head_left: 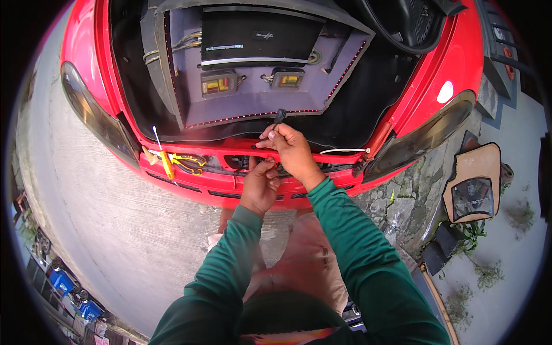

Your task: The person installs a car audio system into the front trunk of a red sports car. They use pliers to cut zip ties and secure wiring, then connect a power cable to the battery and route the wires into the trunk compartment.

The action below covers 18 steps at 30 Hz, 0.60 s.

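My right hand (294,154) is closed at the rim of a red car's open trunk. Between its thumb and fingers is a thin black cable (280,117), whose bunched end sticks up above the hand. Just below, my left hand (260,187) has its fingertips pinched together at an opening in the red sill panel (214,156). Whatever it grips is too small or hidden to make out. Left of my hands, a yellow-handled screwdriver (167,165) and yellow-handled pliers (190,164) rest on the sill.
Inside the trunk stands a grey box (253,106) edged with red lights, holding a black amplifier (259,37) and two small modules. A white cable tie (345,150) lies on the sill to the right. A tan mat (480,164) is on the ground at right.
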Each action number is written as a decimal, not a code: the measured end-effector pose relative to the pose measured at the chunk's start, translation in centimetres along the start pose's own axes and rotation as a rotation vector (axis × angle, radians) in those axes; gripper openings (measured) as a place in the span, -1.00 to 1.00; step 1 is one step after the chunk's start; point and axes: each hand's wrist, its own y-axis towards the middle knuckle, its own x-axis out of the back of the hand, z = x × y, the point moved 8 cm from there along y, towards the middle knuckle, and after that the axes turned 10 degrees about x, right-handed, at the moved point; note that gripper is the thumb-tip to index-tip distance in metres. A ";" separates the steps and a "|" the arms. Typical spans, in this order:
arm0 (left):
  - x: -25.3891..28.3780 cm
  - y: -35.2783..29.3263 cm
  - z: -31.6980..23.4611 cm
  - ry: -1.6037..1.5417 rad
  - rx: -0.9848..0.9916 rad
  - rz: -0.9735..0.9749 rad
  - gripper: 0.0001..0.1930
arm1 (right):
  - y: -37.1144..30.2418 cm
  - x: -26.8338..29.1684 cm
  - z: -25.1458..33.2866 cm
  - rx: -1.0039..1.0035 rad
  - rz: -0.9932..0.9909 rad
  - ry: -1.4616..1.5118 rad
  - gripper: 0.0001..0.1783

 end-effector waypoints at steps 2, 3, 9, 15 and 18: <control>0.2 0.3 -0.3 -0.092 0.012 0.056 -0.65 | 0.1 -0.9 0.0 0.020 0.036 0.017 -0.82; 0.4 0.6 -0.6 -0.147 0.027 0.098 -0.67 | 0.4 -1.4 0.1 0.033 0.058 0.009 -0.82; 0.7 0.1 -0.3 -0.337 0.086 0.224 -0.69 | 1.9 -1.1 1.1 0.129 0.178 -0.355 -0.90; 1.1 -0.8 -0.2 -0.349 0.123 0.243 -0.62 | 0.8 -2.5 0.7 0.004 0.288 -0.770 -0.73; 1.1 -0.6 0.0 -0.346 0.138 0.312 -0.59 | 0.6 -3.4 -0.1 -0.026 0.351 -1.119 -0.58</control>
